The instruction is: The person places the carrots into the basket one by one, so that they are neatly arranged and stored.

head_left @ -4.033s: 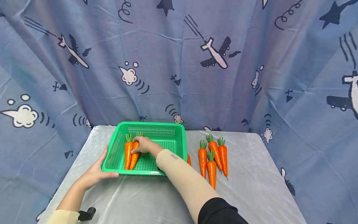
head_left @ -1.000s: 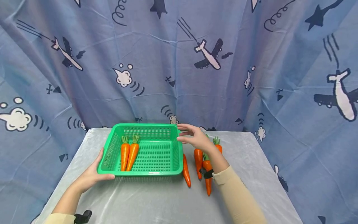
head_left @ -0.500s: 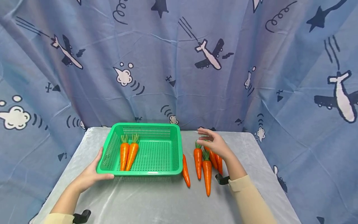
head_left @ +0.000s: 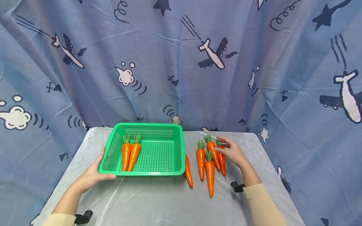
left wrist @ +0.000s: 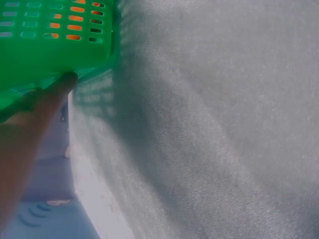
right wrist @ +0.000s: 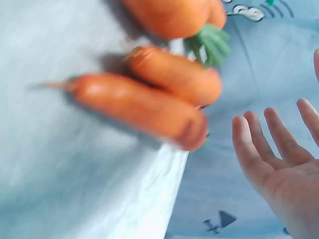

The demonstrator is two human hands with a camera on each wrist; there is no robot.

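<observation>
My left hand [head_left: 91,176] rests against the near left corner of the green plastic basket [head_left: 152,174], its straight thumb along the front and its fingers along the left side. Two carrots with green tops, a left carrot [head_left: 126,157] and a right carrot [head_left: 134,157], lie side by side inside. My right hand [head_left: 232,152] hovers, fingers spread and holding nothing, at the top of the rightmost carrot [head_left: 222,164] on the table. In the right wrist view its palm [right wrist: 294,184] shows apart from the carrots, a near one [right wrist: 139,107] lying closest.
Left of that carrot lie more carrots: a back one [head_left: 212,152], a left one [head_left: 200,161] and a front one [head_left: 210,175]. Another carrot [head_left: 188,175] sits partly hidden behind the basket's right side. A patterned curtain [head_left: 181,78] hangs behind the grey-covered table [head_left: 147,204].
The right hand let go of the second carrot in the basket, then moved right, past the basket's rim and over the loose carrots. The left hand has stayed at the basket's corner.
</observation>
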